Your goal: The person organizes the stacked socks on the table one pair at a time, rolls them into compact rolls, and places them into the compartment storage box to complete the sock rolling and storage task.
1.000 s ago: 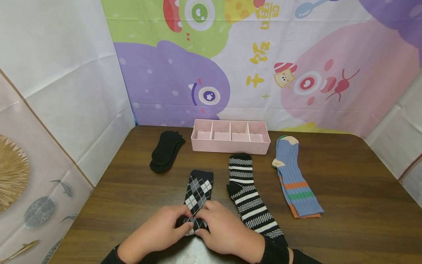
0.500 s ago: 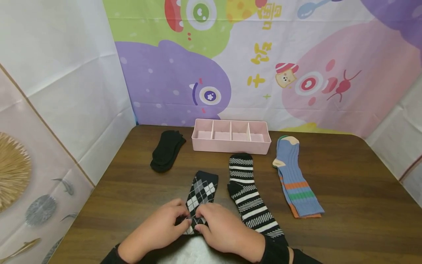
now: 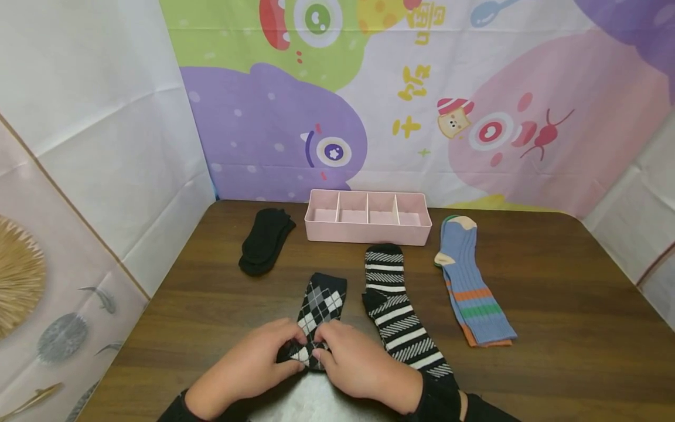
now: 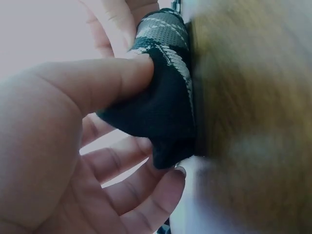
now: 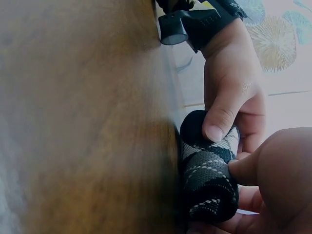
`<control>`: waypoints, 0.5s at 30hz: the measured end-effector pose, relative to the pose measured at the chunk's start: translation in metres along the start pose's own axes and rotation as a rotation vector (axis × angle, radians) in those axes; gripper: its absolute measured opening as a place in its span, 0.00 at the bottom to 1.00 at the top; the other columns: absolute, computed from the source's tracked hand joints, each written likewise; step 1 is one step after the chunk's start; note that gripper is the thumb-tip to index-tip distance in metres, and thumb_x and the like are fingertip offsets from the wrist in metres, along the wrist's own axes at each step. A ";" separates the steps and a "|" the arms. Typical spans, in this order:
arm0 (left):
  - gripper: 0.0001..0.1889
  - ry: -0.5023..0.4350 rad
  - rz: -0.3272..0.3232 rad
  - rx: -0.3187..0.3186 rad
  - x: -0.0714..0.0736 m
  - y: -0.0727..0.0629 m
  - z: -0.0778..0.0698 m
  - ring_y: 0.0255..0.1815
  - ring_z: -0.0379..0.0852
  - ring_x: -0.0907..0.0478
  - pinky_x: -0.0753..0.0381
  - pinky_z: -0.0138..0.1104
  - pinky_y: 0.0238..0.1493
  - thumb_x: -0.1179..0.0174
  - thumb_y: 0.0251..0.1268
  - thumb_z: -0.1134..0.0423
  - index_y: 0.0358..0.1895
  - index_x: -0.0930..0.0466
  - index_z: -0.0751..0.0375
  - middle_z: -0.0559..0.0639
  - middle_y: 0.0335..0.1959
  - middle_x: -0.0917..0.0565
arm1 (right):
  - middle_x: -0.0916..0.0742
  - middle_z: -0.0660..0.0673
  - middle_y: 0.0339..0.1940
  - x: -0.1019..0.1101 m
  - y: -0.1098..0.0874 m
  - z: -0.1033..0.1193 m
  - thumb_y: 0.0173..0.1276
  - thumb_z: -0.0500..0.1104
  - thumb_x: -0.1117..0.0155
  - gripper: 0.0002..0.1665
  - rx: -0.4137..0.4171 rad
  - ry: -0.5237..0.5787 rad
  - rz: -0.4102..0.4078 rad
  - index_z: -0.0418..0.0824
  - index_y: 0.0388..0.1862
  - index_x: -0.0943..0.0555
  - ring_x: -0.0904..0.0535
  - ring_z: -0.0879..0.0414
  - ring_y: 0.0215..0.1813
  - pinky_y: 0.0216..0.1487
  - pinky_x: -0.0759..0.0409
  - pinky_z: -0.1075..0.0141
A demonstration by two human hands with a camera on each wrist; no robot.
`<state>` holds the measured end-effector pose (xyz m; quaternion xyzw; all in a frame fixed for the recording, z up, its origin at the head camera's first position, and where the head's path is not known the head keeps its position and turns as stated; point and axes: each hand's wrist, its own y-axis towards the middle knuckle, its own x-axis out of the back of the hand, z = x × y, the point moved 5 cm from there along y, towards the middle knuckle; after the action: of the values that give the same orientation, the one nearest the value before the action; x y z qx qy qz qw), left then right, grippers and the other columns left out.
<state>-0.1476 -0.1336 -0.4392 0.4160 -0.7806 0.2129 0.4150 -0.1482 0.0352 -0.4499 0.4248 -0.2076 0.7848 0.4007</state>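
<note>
A black, grey and white argyle sock (image 3: 323, 299) lies on the table, its dark far end flat and its near end rolled into a thick bundle. My left hand (image 3: 253, 362) pinches the left side of the roll. In the left wrist view, the left thumb (image 4: 122, 78) presses on dark fabric with the fingers behind it. My right hand (image 3: 361, 364) grips the roll's right side. From the right wrist, the roll (image 5: 209, 170) shows as a cylinder against the wood, with the right thumb (image 5: 246, 168) pressing its side.
Black ankle socks (image 3: 266, 241) lie at the back left. A pink four-section box (image 3: 369, 232) stands at the back. Right of my hands are black-and-white striped socks (image 3: 403, 322), partly under my right forearm, and blue socks (image 3: 477, 293) with orange and green stripes.
The argyle sock's far end has swung slightly right. Its rolled near edge has shifted a little forward, with both hands keeping hold of it. The other socks and the box stay put.
</note>
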 end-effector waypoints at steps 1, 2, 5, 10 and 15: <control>0.13 0.005 0.003 0.005 0.000 0.000 0.000 0.41 0.37 0.27 0.22 0.40 0.45 0.27 0.64 0.55 0.45 0.21 0.43 0.34 0.42 0.23 | 0.22 0.56 0.41 0.000 0.000 0.000 0.78 0.49 0.39 0.06 0.003 -0.002 -0.006 0.49 0.46 0.23 0.25 0.63 0.43 0.44 0.23 0.64; 0.12 0.011 0.006 0.010 0.000 0.000 0.000 0.41 0.36 0.26 0.21 0.41 0.46 0.27 0.65 0.54 0.45 0.21 0.44 0.34 0.42 0.23 | 0.22 0.56 0.41 0.000 -0.001 0.000 0.78 0.49 0.38 0.06 0.004 -0.005 -0.013 0.49 0.47 0.23 0.25 0.63 0.43 0.44 0.23 0.64; 0.10 0.031 0.012 0.013 -0.001 0.000 0.000 0.41 0.36 0.26 0.21 0.42 0.47 0.29 0.67 0.53 0.45 0.21 0.45 0.34 0.41 0.23 | 0.22 0.54 0.44 0.002 -0.001 0.002 0.77 0.48 0.37 0.08 0.027 -0.034 -0.053 0.48 0.49 0.22 0.24 0.61 0.46 0.47 0.22 0.63; 0.08 0.063 0.006 0.003 -0.002 0.001 0.001 0.43 0.37 0.26 0.22 0.43 0.47 0.32 0.70 0.54 0.45 0.20 0.47 0.34 0.41 0.23 | 0.20 0.54 0.45 0.005 -0.003 0.008 0.76 0.50 0.35 0.11 0.079 -0.140 -0.109 0.48 0.50 0.20 0.24 0.58 0.49 0.51 0.22 0.60; 0.09 0.041 0.044 0.027 -0.005 0.003 0.002 0.46 0.39 0.26 0.22 0.44 0.48 0.39 0.76 0.50 0.44 0.17 0.49 0.35 0.41 0.21 | 0.21 0.55 0.45 0.005 -0.006 0.012 0.68 0.60 0.29 0.22 0.113 -0.245 -0.090 0.48 0.51 0.18 0.24 0.58 0.48 0.50 0.22 0.60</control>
<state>-0.1492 -0.1311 -0.4445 0.4001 -0.7779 0.2408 0.4206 -0.1393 0.0330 -0.4395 0.5481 -0.1910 0.7188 0.3827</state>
